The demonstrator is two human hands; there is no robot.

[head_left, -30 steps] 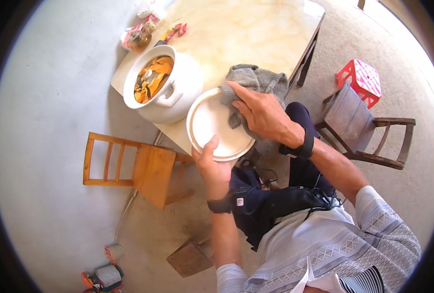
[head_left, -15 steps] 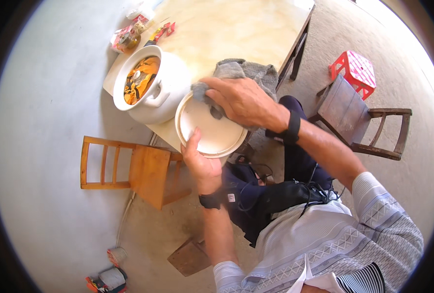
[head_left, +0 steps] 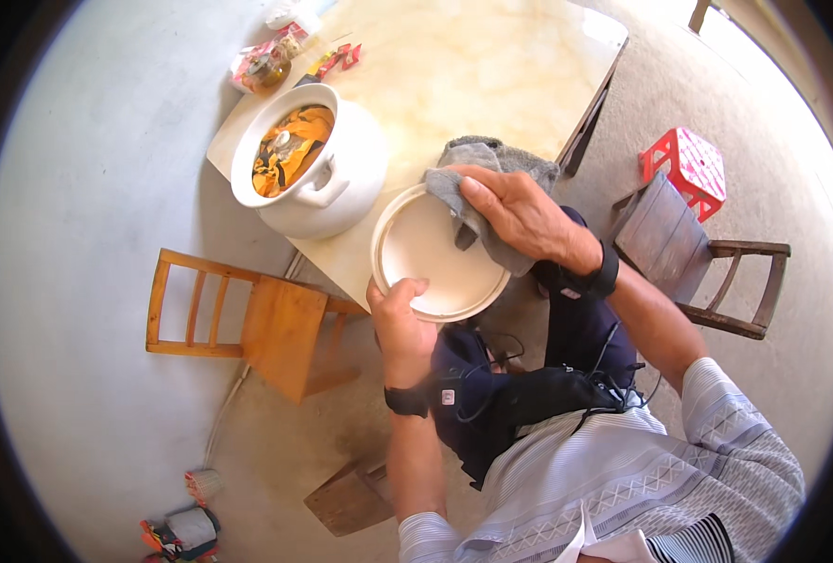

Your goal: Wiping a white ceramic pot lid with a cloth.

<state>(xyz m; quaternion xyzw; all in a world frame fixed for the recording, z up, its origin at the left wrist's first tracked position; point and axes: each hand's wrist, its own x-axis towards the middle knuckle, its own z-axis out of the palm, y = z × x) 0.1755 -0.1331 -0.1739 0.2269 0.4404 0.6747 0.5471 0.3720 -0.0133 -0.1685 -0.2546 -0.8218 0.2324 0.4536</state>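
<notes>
My left hand (head_left: 404, 324) grips the near left rim of a round white lid (head_left: 423, 253), shallow with a raised edge, thumb lying on its inner face. A crumpled grey cloth (head_left: 468, 211) is bunched in my right hand (head_left: 527, 214), its fingers curled over the lid's far right rim. Part of the cloth hangs onto the lid's inner face. Beside the lid, on the table, stands a white two-tone-filled pot (head_left: 355, 188) with a side handle; orange and dark pieces and a pale knob show in its mouth.
Behind the pot, on the pale table (head_left: 463, 66), are a jar (head_left: 266, 71) and red wrappers (head_left: 346, 56). A wooden chair (head_left: 280, 324) stands left, a dark wooden chair (head_left: 665, 225) and a red stool (head_left: 693, 169) right. A low wooden stool (head_left: 346, 497) is below.
Both hands and the lid have shifted right in the picture. My right hand with the cloth has moved to the lid's far right edge; the left thumb reaches further over the inner face.
</notes>
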